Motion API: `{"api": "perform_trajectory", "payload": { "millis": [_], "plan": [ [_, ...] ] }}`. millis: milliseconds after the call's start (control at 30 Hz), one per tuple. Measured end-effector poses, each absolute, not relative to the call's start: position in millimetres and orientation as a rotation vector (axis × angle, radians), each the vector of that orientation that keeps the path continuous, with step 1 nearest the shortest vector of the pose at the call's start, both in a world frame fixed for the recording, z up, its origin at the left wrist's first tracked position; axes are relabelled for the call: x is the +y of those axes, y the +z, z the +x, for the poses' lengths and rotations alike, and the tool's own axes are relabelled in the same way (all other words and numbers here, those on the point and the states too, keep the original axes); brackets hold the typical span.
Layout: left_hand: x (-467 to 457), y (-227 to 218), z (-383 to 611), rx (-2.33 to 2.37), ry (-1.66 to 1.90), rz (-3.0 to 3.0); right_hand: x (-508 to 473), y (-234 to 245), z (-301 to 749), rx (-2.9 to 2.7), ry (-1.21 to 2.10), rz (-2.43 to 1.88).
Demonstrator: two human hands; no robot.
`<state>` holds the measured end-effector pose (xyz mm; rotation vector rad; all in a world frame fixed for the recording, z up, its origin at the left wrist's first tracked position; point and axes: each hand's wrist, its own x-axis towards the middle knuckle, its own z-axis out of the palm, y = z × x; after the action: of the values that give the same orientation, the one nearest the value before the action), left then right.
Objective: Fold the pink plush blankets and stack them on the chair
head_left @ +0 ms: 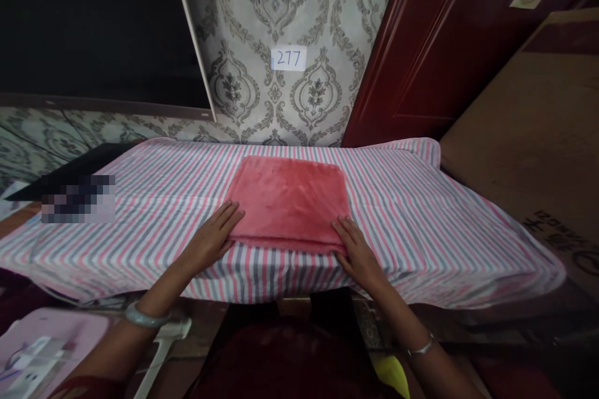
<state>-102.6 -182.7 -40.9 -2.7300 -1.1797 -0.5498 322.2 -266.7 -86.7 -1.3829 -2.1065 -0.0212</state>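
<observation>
A folded coral-pink plush cloth (pixel 290 199) lies flat on the striped tablecloth, straight ahead of me. Its layered front edge faces me, slightly uneven. My left hand (pixel 213 234) rests at the cloth's left front corner, fingers stretched out over the side edge and thumb near the front fold. At the right front corner lies my right hand (pixel 358 252), its fingertips on top of the cloth and its thumb by the front edge. Neither hand is seen pinching the fabric. The layers inside the fold are hidden.
The pink, grey and white striped tablecloth (pixel 402 212) covers the table. A large cardboard box (pixel 528 124) stands at the right. A dark television screen (pixel 93 25) is at the upper left. A pink stool (pixel 70 330) with white items sits at the lower left.
</observation>
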Motion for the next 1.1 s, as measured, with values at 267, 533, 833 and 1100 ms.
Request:
{"api": "perform_trajectory", "payload": {
  "millis": [267, 533, 833, 1100],
  "plan": [
    [-185, -43, -102, -1.230, -0.729, -2.584, -265, -90, 325, -2.106, -0.017, -1.367],
    [-188, -44, -102, -1.300, -0.829, -2.620, -263, -92, 317, -1.987, -0.023, -1.375],
    [-198, -39, -93, -1.494, -0.780, -2.559, -256, -94, 326, -2.012, -0.024, -1.355],
    [-203, -33, -90, -1.616, -0.819, -2.508, -245, -110, 329, -1.933, -0.085, -1.269]
  ]
}}
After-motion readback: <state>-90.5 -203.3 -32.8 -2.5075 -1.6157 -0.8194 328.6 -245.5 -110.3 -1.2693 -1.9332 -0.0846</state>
